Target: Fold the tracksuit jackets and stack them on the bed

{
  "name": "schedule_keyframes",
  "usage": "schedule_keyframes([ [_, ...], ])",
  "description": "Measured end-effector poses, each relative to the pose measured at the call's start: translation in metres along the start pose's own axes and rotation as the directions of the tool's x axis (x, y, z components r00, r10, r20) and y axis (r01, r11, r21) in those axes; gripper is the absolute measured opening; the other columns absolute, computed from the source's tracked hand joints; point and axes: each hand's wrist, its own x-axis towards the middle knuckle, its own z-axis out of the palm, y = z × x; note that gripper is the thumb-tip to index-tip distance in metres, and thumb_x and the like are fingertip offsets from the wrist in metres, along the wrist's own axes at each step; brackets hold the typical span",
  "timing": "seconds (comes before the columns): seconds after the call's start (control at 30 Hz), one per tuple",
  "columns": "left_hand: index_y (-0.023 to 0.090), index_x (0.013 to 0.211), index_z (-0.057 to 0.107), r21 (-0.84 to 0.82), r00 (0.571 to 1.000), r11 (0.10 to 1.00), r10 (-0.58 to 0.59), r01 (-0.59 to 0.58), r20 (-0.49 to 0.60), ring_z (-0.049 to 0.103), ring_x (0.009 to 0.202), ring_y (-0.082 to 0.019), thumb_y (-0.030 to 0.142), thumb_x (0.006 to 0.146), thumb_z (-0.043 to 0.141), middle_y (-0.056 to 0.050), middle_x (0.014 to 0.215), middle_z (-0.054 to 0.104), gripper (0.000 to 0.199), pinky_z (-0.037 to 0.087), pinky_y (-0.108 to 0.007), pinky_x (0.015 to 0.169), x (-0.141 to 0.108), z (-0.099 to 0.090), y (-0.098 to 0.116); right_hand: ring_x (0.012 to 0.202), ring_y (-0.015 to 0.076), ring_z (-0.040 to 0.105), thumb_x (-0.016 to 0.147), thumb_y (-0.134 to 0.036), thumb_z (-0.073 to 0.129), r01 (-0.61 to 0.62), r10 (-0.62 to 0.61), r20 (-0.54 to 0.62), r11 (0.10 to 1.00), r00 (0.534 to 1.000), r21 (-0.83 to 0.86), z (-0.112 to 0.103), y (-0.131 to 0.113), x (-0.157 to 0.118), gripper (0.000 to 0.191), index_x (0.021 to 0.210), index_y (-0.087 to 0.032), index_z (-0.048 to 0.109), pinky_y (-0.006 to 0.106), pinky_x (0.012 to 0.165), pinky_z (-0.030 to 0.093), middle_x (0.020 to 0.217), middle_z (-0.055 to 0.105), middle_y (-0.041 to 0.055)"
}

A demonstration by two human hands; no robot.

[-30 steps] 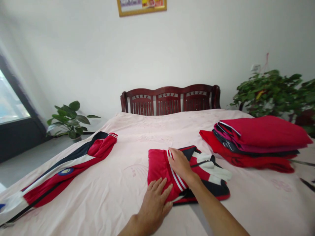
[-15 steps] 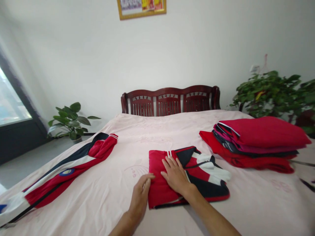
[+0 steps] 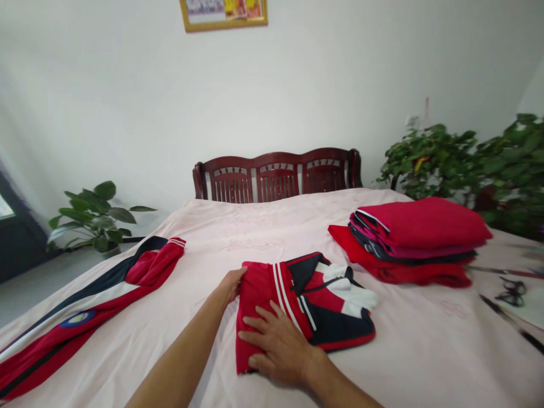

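A partly folded red, navy and white jacket [image 3: 327,317] lies on the pink bedsheet [image 3: 204,340]. My left hand [image 3: 233,283] pinches the far left corner of its red part. Spread flat on the red fabric near the white stripes, my right hand [image 3: 276,343] presses down with its fingers apart. At the left, a second garment in red, white and navy [image 3: 110,300] is stretched out, with a round badge on it. A stack of folded red and dark clothes [image 3: 420,226] sits to the right.
Behind the bed stands a dark wooden headboard [image 3: 278,178]. Leafy plants are at the left [image 3: 96,212] and right [image 3: 442,164]. Dark glasses [image 3: 512,292] and straps lie at the right edge. A framed picture [image 3: 225,25] hangs on the wall.
The view has turned right. My left hand has moved to the jacket's far left corner. My right hand has slid nearer along the red part, and more of the white stripes shows.
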Motion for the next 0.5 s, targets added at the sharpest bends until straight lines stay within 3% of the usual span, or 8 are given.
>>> schedule_keyframes([
  [0.13,0.011,0.081,0.065,0.0,0.999,1.0,-0.031,0.031,-0.032,0.066,0.065,-0.02,0.032,0.077,0.075,-0.008,0.073,0.071,0.023,0.053,-0.032,0.063,0.019,0.016,0.0,0.142,0.0292,0.033,0.09,-0.059,0.051,0.018,-0.018,0.008,0.999,1.0,0.037,0.0,0.001,-0.004,0.053,0.14,-0.039,0.05,0.054,0.119,0.006,0.147,0.051,-0.0004],
  [0.3,0.016,0.117,0.06,0.009,0.994,1.0,0.002,-0.001,-0.108,0.065,0.093,-0.017,0.037,0.094,0.058,-0.006,0.113,0.064,0.031,0.057,-0.037,0.08,0.03,0.016,-0.007,0.143,0.0292,0.031,0.09,-0.062,0.05,0.057,-0.06,0.039,0.997,0.997,0.057,0.0,0.005,-0.006,0.058,0.142,-0.038,0.047,0.053,0.118,0.007,0.146,0.052,-0.0004],
  [0.37,0.014,0.112,0.063,0.018,0.991,1.0,0.023,-0.021,-0.13,0.066,0.087,-0.017,0.038,0.092,0.06,-0.006,0.105,0.068,0.031,0.057,-0.035,0.077,0.032,0.013,-0.008,0.143,0.0297,0.031,0.089,-0.063,0.051,0.065,-0.068,0.041,0.996,0.997,0.065,0.001,0.006,-0.006,0.059,0.142,-0.038,0.047,0.053,0.118,0.007,0.146,0.052,0.0002],
  [0.5,0.012,0.085,0.069,0.045,0.99,0.997,0.073,-0.068,-0.121,0.069,0.071,-0.021,0.043,0.081,0.071,-0.004,0.067,0.071,0.031,0.052,-0.029,0.064,0.026,0.008,-0.008,0.141,0.0283,0.035,0.09,-0.06,0.05,0.048,-0.049,0.01,0.995,0.999,0.088,0.002,0.004,-0.007,0.054,0.139,-0.036,0.052,0.051,0.118,0.011,0.144,0.054,0.0004],
])
